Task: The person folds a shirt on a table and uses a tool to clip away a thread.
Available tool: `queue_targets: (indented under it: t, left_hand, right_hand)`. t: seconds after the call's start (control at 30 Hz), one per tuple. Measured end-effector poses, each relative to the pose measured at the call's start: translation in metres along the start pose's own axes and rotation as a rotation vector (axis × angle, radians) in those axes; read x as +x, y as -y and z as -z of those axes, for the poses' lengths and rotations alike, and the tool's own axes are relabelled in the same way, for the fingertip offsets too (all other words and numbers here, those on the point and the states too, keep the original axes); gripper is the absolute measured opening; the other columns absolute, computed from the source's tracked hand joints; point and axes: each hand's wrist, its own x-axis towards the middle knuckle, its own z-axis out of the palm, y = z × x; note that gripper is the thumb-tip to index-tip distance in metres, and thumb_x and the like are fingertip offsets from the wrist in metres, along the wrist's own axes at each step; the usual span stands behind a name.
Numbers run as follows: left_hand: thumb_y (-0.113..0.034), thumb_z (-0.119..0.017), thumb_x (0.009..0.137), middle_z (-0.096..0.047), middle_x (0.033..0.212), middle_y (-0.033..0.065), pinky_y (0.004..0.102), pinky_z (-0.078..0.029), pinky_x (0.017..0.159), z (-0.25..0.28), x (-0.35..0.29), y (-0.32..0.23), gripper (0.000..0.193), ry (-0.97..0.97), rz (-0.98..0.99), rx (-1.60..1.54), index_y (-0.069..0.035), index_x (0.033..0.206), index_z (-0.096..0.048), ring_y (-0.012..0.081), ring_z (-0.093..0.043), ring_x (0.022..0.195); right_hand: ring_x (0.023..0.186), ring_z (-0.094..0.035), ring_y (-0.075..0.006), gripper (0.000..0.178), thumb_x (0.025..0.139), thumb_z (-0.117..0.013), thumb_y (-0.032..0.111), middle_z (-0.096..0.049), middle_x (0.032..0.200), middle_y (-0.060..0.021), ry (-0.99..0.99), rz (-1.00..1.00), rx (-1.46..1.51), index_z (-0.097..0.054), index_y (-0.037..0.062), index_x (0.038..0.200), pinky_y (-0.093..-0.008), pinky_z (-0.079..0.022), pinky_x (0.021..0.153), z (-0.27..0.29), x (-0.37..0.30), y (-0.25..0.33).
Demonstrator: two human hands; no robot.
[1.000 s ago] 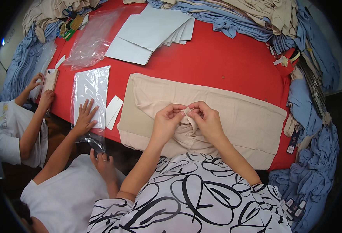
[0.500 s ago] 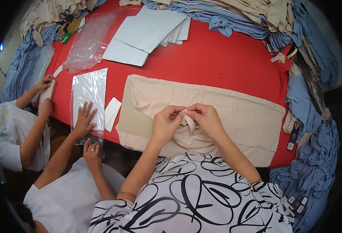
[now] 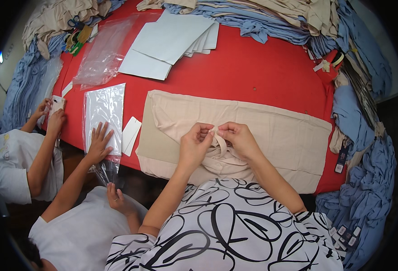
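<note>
A beige garment (image 3: 271,135) lies spread and partly folded at the table's front edge, with a darker beige panel (image 3: 151,135) at its left end. Over its bunched-up middle, my left hand (image 3: 194,142) and my right hand (image 3: 238,139) meet fingertip to fingertip. Both are closed in a pinch on a narrow beige fabric strip (image 3: 221,145), which loops down between them. The fingers partly cover the pinched end, so what they do with it is hard to make out.
At my left, a co-worker's hand (image 3: 98,142) rests on a clear bag holding a white sheet (image 3: 106,101). White tags (image 3: 130,135) lie beside it. Farther back are white sheets (image 3: 167,36) and clear bags (image 3: 102,56). Blue garments (image 3: 366,171) hang at the right.
My hands stay in nearly the same place, still pinching the strip, whose loop shows more. The co-worker's lower hand has moved down, pulling on the bag's end; another co-worker turns a small item.
</note>
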Motion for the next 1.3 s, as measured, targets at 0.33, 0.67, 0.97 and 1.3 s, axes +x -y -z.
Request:
queue_targets:
  t: [0.33,0.67,0.97,1.3]
  left_hand:
    - [-0.008,-0.062,0.094,-0.066,0.085,0.0031,0.0207,-0.047,0.064,-0.003,0.0,0.012,0.014,-0.046,-0.114,0.137,0.002,0.104,-0.063,0.0059,-0.058,0.072]
    - [-0.009,-0.062,0.095,-0.068,0.086,0.0087,0.0248,-0.05,0.067,-0.007,-0.005,0.013,0.012,-0.12,-0.182,0.259,0.002,0.101,-0.063,0.0102,-0.062,0.074]
    - [-0.009,-0.063,0.094,-0.068,0.088,0.0086,0.0243,-0.051,0.07,-0.01,-0.007,0.017,0.013,-0.173,-0.191,0.214,0.002,0.101,-0.062,0.0098,-0.063,0.078]
    - [-0.009,-0.063,0.095,-0.067,0.089,0.0073,0.0235,-0.051,0.072,-0.008,-0.005,0.03,0.012,-0.171,-0.168,0.188,0.002,0.1,-0.062,0.0094,-0.062,0.08]
  right_hand:
    - [0.068,-0.061,-0.0155,0.02,0.095,-0.057,0.015,-0.066,0.08,-0.0118,-0.124,0.163,-0.504,-0.063,-0.0034,0.101,-0.0312,-0.049,0.065,-0.004,-0.001,-0.008]
    - [0.076,-0.062,-0.017,0.02,0.094,-0.06,0.015,-0.066,0.083,-0.0117,-0.133,0.223,-0.489,-0.062,-0.0029,0.104,-0.0298,-0.05,0.071,-0.011,-0.004,-0.016]
    - [0.085,-0.06,-0.0123,0.022,0.092,-0.063,0.011,-0.064,0.093,-0.007,-0.043,0.172,-0.251,-0.06,-0.0048,0.108,-0.0254,-0.049,0.076,-0.003,0.002,-0.021]
    - [0.079,-0.061,-0.0155,0.021,0.092,-0.06,0.009,-0.067,0.091,-0.0106,-0.16,0.22,-0.464,-0.064,-0.0044,0.107,-0.028,-0.05,0.074,-0.013,-0.006,-0.016]
